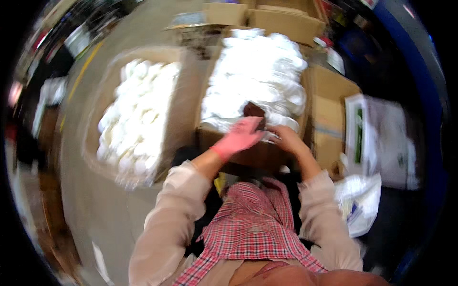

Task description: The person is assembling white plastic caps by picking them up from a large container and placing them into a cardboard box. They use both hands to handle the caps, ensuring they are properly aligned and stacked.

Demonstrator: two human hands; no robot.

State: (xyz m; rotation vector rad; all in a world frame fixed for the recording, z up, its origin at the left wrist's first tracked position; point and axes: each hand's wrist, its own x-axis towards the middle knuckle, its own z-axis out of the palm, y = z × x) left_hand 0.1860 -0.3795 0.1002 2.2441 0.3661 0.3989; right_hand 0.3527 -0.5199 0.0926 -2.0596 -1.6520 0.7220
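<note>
My left hand (241,137), in a pink glove, reaches over the near edge of a cardboard box. Its fingers are closed on a dark brown, soft-looking piece (254,110), whose kind I cannot make out. Beside it my bare right hand (287,140) has its fingers bent inward, near the gloved fingertips; what they pinch is blurred. Under and beyond both hands lies a heap of white, rounded bundles (257,66), very bright, filling the box.
To the left stands a plastic-lined box (90,138) of similar white rounded pieces. An open cardboard flap (329,102), a white printed sack (377,143) and a white plastic bag (359,202) are at the right. More cartons (281,21) stand at the far side.
</note>
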